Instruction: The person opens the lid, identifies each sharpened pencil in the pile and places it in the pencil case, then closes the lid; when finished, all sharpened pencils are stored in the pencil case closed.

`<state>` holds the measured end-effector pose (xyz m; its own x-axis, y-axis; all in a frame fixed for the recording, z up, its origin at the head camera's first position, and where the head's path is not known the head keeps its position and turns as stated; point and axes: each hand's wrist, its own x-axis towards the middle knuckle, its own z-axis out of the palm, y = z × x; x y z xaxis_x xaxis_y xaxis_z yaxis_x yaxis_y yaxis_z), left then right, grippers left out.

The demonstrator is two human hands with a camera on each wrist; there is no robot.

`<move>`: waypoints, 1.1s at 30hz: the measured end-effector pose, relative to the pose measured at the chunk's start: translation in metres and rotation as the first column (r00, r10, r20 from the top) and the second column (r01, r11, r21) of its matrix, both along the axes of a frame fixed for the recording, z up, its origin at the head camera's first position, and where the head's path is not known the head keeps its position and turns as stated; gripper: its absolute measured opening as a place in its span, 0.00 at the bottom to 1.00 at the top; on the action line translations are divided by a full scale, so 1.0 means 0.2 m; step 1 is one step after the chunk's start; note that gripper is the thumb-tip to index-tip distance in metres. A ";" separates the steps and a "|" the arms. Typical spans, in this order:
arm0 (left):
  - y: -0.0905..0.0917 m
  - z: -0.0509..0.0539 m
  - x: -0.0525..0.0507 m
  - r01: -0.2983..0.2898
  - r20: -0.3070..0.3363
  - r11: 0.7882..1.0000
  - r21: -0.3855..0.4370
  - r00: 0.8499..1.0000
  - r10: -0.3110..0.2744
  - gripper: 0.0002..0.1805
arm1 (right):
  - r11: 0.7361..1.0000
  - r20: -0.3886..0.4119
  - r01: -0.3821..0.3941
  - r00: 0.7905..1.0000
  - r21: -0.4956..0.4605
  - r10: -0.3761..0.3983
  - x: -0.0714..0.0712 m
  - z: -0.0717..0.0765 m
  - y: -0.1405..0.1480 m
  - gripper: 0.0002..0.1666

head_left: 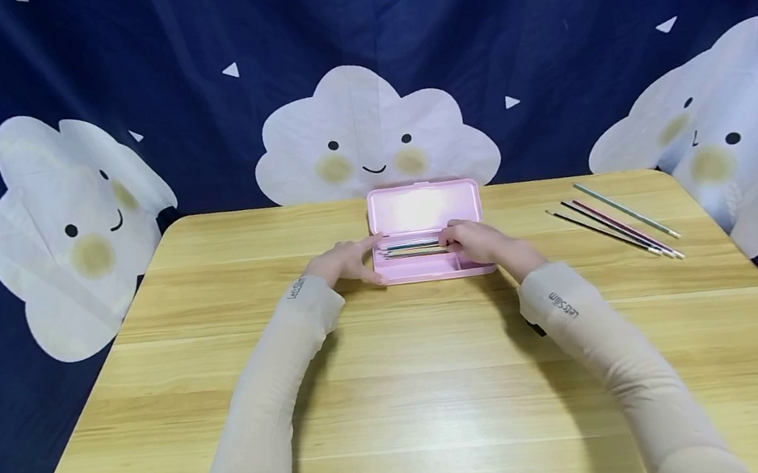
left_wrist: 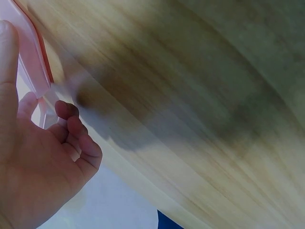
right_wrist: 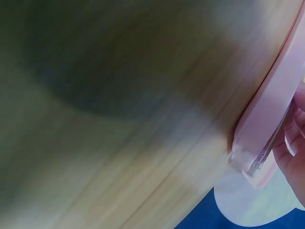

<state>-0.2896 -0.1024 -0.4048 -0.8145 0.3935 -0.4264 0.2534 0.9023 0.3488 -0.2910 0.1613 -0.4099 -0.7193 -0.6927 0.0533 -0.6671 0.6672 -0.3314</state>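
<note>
A pink pencil case (head_left: 421, 269) stands with its lid (head_left: 424, 207) raised at the far side of the table. Several pencils (head_left: 414, 249) lie lengthwise inside its tray. My left hand (head_left: 346, 262) holds the case's left end, with thumb and forefinger spread along it; its other fingers (left_wrist: 85, 143) curl beside the case. Over the right part of the tray, my right hand (head_left: 479, 242) pinches at the right ends of the pencils. One pencil end (right_wrist: 259, 164) shows beside those fingers in the right wrist view; the fingertips are partly out of frame.
To the right, several loose pencils (head_left: 617, 229) lie slanted on the wooden table (head_left: 403, 396), one of them pale green (head_left: 628, 210) and a little apart. Behind the table's back edge hangs a dark blue cloth (head_left: 205, 156) with white clouds.
</note>
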 end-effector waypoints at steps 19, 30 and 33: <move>0.01 0.02 0.01 -0.016 0.001 1.000 -0.016 1.000 0.016 0.56 | 0.997 0.064 -0.013 0.998 -0.070 0.018 -0.02 -0.03 -0.02 0.11; 0.01 0.01 0.00 0.004 -0.020 1.000 -0.027 1.000 -0.004 0.56 | 0.996 0.040 -0.046 0.998 -0.082 0.049 -0.02 -0.04 -0.01 0.13; 0.01 0.01 0.00 0.006 -0.022 0.999 -0.032 1.000 -0.007 0.56 | 0.996 0.056 -0.028 0.998 -0.088 0.033 -0.02 -0.03 0.00 0.14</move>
<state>-0.2897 -0.0996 -0.4021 -0.8215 0.3853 -0.4203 0.2665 0.9111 0.3144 -0.2948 0.1611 -0.4161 -0.7018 -0.7086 0.0734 -0.6645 0.6140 -0.4260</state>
